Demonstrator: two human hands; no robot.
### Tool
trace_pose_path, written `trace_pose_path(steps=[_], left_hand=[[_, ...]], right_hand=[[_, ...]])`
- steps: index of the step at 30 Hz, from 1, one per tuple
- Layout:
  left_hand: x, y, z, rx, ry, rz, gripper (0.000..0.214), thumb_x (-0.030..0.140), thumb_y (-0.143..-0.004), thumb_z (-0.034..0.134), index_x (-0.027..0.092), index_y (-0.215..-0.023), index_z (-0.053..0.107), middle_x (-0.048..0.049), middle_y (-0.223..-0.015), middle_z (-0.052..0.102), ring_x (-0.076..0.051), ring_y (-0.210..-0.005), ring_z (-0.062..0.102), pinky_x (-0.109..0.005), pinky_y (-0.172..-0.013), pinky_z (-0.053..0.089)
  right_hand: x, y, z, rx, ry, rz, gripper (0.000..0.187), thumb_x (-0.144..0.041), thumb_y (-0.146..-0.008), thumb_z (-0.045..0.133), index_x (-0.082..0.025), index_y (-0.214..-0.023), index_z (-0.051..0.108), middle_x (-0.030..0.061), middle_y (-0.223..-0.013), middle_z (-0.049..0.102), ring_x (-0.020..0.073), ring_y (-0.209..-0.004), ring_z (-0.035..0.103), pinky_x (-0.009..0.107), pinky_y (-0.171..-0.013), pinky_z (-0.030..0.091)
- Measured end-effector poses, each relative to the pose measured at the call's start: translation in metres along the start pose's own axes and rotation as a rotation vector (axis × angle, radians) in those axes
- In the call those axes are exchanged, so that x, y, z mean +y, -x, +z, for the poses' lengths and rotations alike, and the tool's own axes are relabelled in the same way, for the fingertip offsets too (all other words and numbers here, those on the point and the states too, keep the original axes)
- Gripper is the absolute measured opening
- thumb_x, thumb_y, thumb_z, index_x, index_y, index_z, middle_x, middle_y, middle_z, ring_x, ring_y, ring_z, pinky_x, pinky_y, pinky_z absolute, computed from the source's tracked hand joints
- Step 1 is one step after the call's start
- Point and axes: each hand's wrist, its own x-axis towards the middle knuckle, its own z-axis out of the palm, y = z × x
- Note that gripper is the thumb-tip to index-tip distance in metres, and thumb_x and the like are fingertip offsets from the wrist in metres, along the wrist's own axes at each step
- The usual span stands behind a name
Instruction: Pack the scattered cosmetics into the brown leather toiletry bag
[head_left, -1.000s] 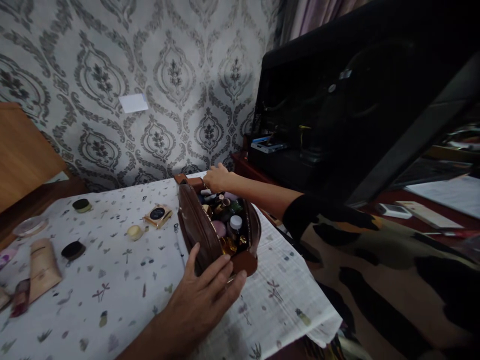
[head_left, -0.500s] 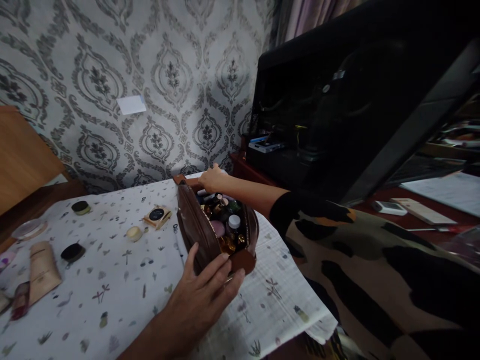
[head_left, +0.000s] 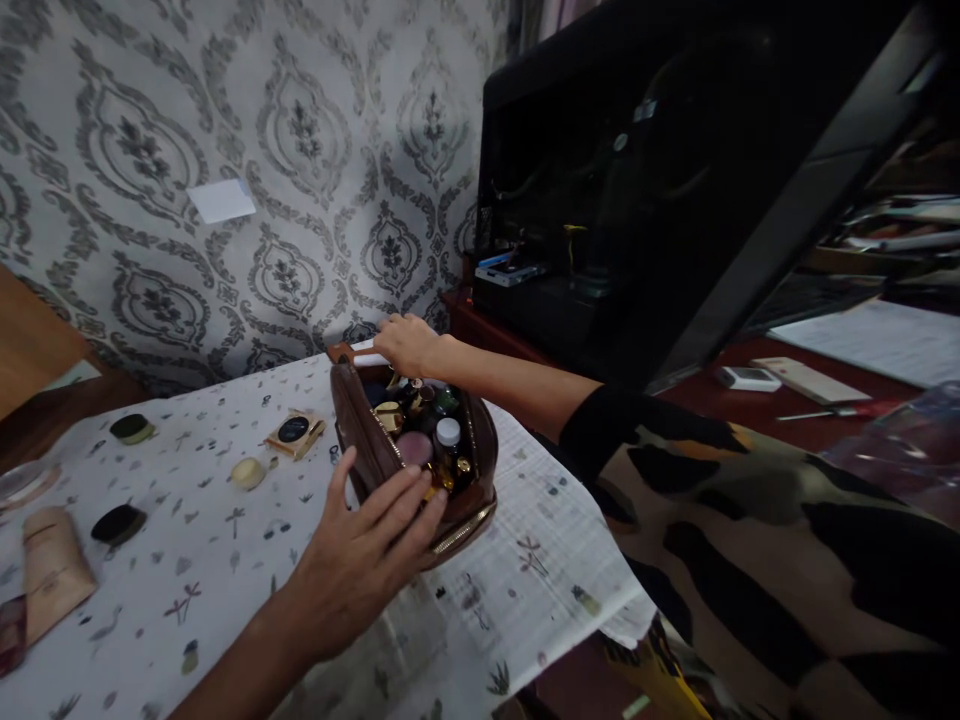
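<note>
A brown leather makeup bag [head_left: 352,420] lies unzipped on the patterned cloth, its mouth facing up. Inside, bottles and cosmetics are packed together, among them a dark bottle with a white cap [head_left: 448,433] and a round pink item [head_left: 414,449]. My left hand [head_left: 367,545] rests at the bag's near end, fingers stretched out and spread along its rim, thumb raised beside the left wall. At the far end, my right hand [head_left: 412,345] is closed over the bag's edge by a brown strap [head_left: 341,353]; its fingertips are partly hidden.
Left of the bag, the white cloth [head_left: 247,560] holds a gold compact [head_left: 295,433], a cream-coloured round pot [head_left: 247,473], dark-lidded jars [head_left: 118,523] and a beige tube [head_left: 56,575]. A large black screen [head_left: 637,190] stands to the right. The patterned wall [head_left: 300,200] rises behind.
The view has shifted, so everything sits further left. At the bag's near end, the brown flap has dropped and the zip edge shows. My left fingers have moved up onto the rim.
</note>
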Motion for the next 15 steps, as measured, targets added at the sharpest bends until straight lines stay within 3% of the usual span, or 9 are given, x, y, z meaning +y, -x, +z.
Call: trace_pose_path(steps=[6, 15], left_hand=[[-0.011, 0.002, -0.007, -0.025, -0.076, -0.058, 0.029, 0.017, -0.097, 0.060, 0.009, -0.124, 0.065, -0.0123, -0.125, 0.072, -0.026, -0.130, 0.056, -0.056, -0.125, 0.020], [-0.008, 0.009, -0.007, -0.039, -0.063, -0.090, 0.032, 0.014, -0.097, 0.059, 0.011, -0.128, 0.063, -0.0145, -0.127, 0.070, -0.025, -0.132, 0.055, -0.053, -0.125, 0.025]], right_hand=[[0.003, 0.008, -0.008, 0.048, -0.179, 0.138, 0.026, -0.015, -0.094, 0.058, -0.013, -0.116, 0.071, 0.0173, -0.118, 0.073, 0.0282, -0.114, 0.069, 0.035, -0.091, 0.056], [0.006, 0.016, -0.014, 0.093, -0.452, 0.251, 0.029, -0.032, -0.089, 0.069, -0.016, -0.113, 0.073, 0.0133, -0.115, 0.074, 0.0239, -0.109, 0.070, 0.026, -0.086, 0.054]])
